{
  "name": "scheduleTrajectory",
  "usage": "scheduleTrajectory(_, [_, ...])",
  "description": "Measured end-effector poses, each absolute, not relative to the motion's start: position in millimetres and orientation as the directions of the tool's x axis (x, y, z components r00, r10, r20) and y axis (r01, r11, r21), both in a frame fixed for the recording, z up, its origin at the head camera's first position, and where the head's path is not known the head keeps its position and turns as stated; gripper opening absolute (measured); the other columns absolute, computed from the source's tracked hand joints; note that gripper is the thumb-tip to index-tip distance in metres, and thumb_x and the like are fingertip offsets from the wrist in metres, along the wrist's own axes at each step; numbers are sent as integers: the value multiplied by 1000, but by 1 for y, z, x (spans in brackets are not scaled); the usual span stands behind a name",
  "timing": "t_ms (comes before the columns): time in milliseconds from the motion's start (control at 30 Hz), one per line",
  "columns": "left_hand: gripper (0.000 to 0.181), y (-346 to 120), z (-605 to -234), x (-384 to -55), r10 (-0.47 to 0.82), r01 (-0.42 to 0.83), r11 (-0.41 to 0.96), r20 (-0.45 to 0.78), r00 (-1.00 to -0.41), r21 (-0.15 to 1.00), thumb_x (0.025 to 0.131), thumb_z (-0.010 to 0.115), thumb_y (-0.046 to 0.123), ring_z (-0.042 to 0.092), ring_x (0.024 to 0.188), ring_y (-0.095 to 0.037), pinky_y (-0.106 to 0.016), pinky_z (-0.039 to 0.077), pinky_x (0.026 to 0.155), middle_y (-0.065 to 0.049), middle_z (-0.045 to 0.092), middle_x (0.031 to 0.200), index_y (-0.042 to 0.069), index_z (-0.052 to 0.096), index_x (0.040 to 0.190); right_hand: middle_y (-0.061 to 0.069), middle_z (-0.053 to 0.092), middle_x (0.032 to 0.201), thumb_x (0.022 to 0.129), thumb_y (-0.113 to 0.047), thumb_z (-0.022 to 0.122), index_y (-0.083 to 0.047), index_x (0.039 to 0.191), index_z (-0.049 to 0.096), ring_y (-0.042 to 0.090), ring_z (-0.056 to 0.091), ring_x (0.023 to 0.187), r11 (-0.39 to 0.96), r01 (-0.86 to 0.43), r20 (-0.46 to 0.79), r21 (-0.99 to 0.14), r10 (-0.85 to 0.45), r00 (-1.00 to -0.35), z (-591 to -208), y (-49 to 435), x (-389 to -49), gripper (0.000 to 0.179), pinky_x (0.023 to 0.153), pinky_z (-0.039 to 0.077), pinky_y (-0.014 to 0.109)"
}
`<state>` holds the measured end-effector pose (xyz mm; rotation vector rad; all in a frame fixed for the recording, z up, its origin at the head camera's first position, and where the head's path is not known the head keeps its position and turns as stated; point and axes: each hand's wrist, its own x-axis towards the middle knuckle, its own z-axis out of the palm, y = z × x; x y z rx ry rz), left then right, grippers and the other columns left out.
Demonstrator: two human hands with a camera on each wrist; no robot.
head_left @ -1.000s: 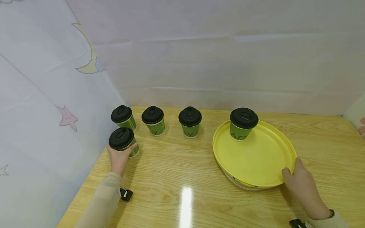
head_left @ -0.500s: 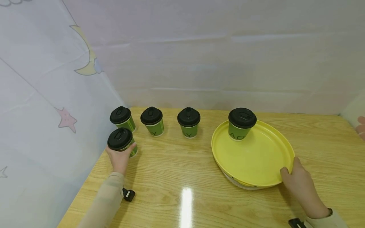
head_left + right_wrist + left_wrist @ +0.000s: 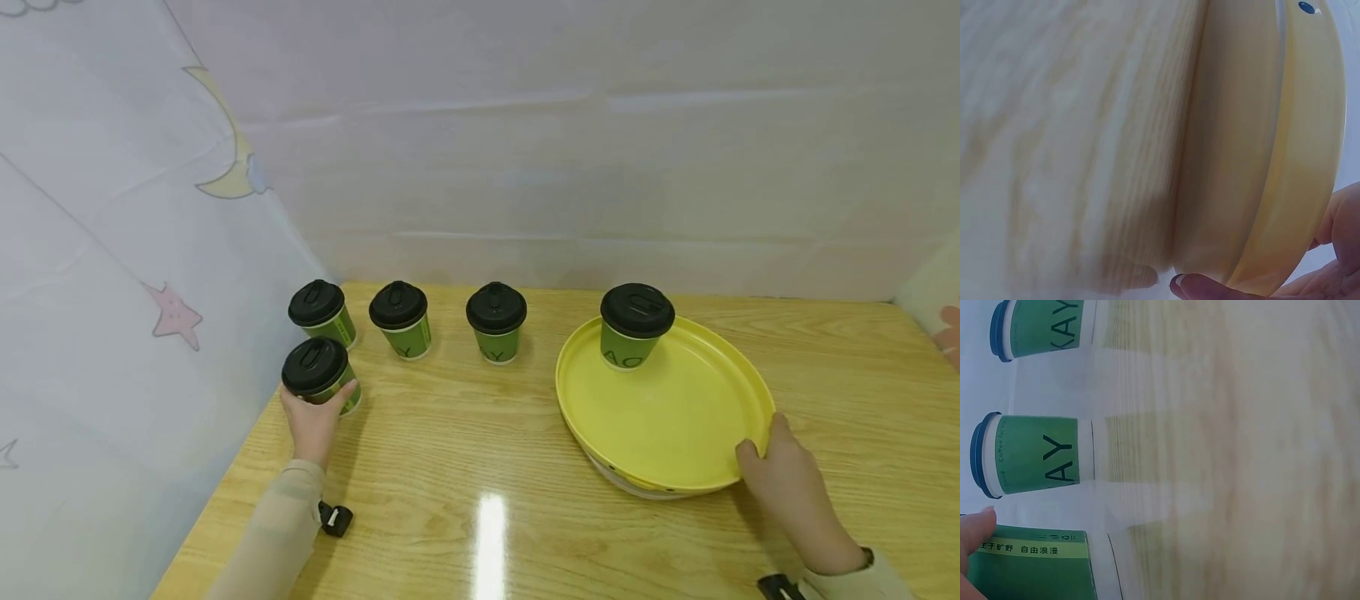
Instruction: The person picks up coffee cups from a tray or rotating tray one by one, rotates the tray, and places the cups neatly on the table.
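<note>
My left hand (image 3: 312, 425) grips a green paper coffee cup (image 3: 350, 403) with a black lid, its thumb along the cup's right side. This cup stands at the table's left edge; its green wall (image 3: 1035, 569) also shows in the left wrist view, beside the thumb. On the right, my right hand (image 3: 793, 483) holds the near right rim of a round yellow tray (image 3: 675, 425), thumb over the rim. The right wrist view shows fingertips (image 3: 1204, 286) under the tray's side. Another lidded cup (image 3: 628, 346) stands upright on the tray's far left part.
Behind the held cup stands a similar lidded cup (image 3: 337, 325). Two more, a left one (image 3: 408, 337) and a right one (image 3: 498, 345), stand along the back of the wooden table (image 3: 450, 450). A pale round base (image 3: 637, 488) shows beneath the tray. Fabric walls (image 3: 487, 167) enclose the back and left.
The whole head view has shifted slightly left. Both hands keep their holds, and the cups and tray have not visibly moved on the table.
</note>
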<state>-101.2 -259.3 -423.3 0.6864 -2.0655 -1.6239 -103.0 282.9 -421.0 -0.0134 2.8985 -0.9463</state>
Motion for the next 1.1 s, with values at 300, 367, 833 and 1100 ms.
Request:
scheduleTrajectory(300, [102,-260,-423,-100,-606,-123,206,28,-795,971,86,75,19,15,143,-38,-54,15,116,-23,11,154,3,-1,153,33,49,82,98,-12,30,34,132,-5,20,42,51,798,25,-92,-602,-39,-995,-421,282,-100,67,41,38,30])
scheduleTrajectory(367, [101,-260,-423,-100,-606,-128,201,20,-795,971,86,75,19,16,143,-38,-55,16,115,-24,12,153,2,0,152,32,49,80,98,-12,30,34,132,-5,20,43,51,798,27,-94,-602,-37,-995,-421,283,-100,67,41,38,30])
scheduleTrajectory(833, [100,-257,-419,-99,-612,-157,194,-5,-791,968,86,75,20,18,141,-40,-56,19,114,-25,13,152,2,2,152,52,46,102,96,-10,33,36,130,0,35,52,64,810,16,-76,-587,-36,-996,-424,286,-104,67,49,46,40])
scheduleTrajectory(1100, [95,-258,-419,-97,-584,-116,182,12,-811,976,89,73,17,18,142,-39,-55,21,114,-24,13,152,2,3,152,45,48,94,96,-11,33,35,131,-1,30,50,61,806,11,-73,-592,-40,-996,-422,284,-103,67,47,43,35])
